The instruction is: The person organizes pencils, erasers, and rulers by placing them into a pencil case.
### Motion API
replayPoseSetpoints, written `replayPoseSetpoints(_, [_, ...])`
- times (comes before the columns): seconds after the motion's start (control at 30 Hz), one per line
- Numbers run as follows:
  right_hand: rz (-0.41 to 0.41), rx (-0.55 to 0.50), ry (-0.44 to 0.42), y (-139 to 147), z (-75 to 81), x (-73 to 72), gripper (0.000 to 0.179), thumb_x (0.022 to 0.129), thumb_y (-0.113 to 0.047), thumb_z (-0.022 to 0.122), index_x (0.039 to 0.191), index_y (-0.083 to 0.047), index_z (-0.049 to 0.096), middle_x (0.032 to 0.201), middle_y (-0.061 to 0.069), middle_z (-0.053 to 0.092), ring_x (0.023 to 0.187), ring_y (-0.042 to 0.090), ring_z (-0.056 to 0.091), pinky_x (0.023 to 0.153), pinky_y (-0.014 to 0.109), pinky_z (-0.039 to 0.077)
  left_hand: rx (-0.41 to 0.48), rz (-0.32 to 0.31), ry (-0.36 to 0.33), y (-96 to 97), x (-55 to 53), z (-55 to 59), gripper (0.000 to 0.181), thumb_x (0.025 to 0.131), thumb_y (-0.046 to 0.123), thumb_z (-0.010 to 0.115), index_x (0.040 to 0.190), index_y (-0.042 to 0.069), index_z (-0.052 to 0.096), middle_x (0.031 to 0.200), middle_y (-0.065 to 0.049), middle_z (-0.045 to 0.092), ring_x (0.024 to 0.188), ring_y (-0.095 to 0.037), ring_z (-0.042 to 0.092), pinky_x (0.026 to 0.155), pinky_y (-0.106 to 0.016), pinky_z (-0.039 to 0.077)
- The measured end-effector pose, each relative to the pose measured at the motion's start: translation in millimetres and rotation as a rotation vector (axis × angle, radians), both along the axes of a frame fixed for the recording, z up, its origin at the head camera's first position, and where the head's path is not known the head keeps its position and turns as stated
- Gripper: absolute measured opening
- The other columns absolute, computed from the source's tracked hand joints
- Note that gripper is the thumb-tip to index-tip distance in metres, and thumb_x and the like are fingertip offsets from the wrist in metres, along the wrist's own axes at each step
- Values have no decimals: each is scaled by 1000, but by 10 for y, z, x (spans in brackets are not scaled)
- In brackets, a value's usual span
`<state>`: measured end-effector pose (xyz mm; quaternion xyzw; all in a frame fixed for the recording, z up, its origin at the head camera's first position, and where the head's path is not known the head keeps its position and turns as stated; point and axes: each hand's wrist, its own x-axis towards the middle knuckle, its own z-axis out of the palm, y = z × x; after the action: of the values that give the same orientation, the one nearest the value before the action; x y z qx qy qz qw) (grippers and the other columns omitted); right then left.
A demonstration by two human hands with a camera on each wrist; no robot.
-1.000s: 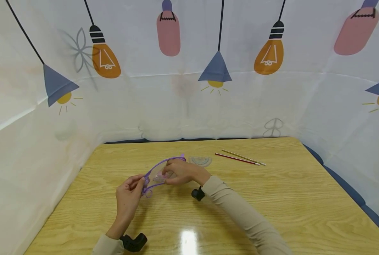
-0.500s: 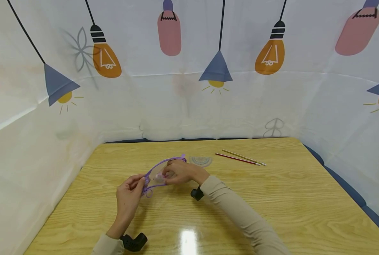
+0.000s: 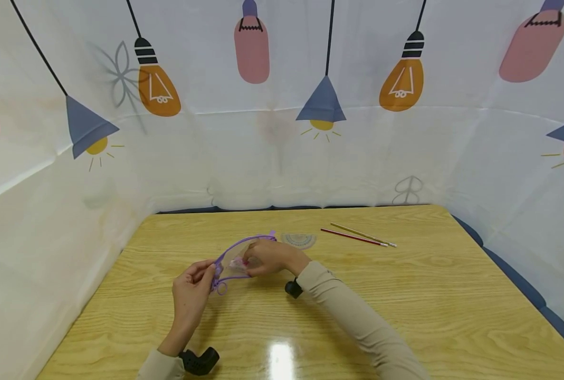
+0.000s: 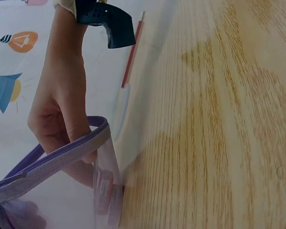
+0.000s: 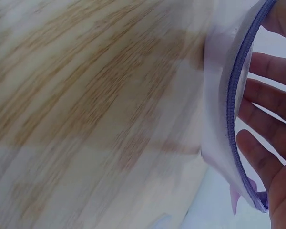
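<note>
A see-through mesh zipper pouch [image 4: 62, 198] with a purple zipper [image 5: 232, 102] stands with its mouth spread wide. My left hand [image 3: 192, 290] pinches its left end, beside a small purple ring. In the head view my right hand [image 3: 274, 256] reaches into the mouth from the right. The right wrist view shows its fingers [image 5: 271, 95] loosely extended past the zipper, the thumb apart from them. Some fingertips are hidden behind the rim. Low inside the pouch lies a small pinkish piece with print [image 4: 105, 193], below the right fingers in the left wrist view.
A clear protractor [image 3: 298, 240] lies on the wooden table [image 3: 405, 306] just behind the right hand. Farther right are a red pencil [image 3: 353, 237] and a gold-coloured pencil [image 3: 362, 234], both with white ends. A patterned white curtain [image 3: 282, 158] encloses the table's back and sides.
My right hand has shifted slightly to the right, and more of the pouch's inside shows by its fingertips. The left hand keeps its place on the pouch's left end.
</note>
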<state>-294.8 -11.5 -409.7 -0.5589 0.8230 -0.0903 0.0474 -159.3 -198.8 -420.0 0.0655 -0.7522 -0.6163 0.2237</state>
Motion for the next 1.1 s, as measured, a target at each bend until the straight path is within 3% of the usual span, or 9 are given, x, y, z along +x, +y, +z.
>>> replayPoseSetpoints(0.13, [47,5,31,21,2,10,27,96,-26,63,115,-8,69,112,1,67,106,11,59,92,20,43,-2,-1,-4,3,6,5,17,94,14,67,103,1,73,86,-16,71,55,-8,56,42,-19,41])
replayPoseSetpoints(0.3, [138,-23,112,35,1,14,19,96,-19,63,109,-7,69,97,-2,68,84,5,61,77,15,45,-8,-4,4,2,9,2,18,94,14,67,103,0,72,86,-16,71,56,-8,58,43,-20,43])
replayPoseSetpoints(0.5, [174,-54,151,40,4,50,13,98,-8,58,95,-10,70,79,-3,65,61,3,45,59,13,35,-5,-1,12,-1,9,5,18,94,15,67,102,0,73,85,-16,71,56,-9,59,44,-22,46])
replayPoseSetpoints(0.73, [108,-16,188,48,-1,85,15,98,-6,57,93,-13,70,76,-6,61,64,2,43,59,14,33,23,-4,-10,-5,-1,23,17,94,11,66,103,-2,72,82,-17,70,50,-10,54,42,-20,43])
replayPoseSetpoints(0.93, [85,-44,170,84,-13,93,15,99,-7,57,94,-13,69,80,-5,63,64,3,45,59,14,35,27,-30,-9,75,112,255,17,94,0,60,108,-9,66,88,-25,69,45,-8,50,39,-19,39])
replayPoseSetpoints(1.1, [92,-84,153,125,-11,95,14,99,-8,58,103,-10,70,90,-2,69,71,3,55,66,14,41,47,-34,-2,-2,23,90,18,95,4,61,110,-3,68,88,-21,71,42,-6,46,37,-19,35])
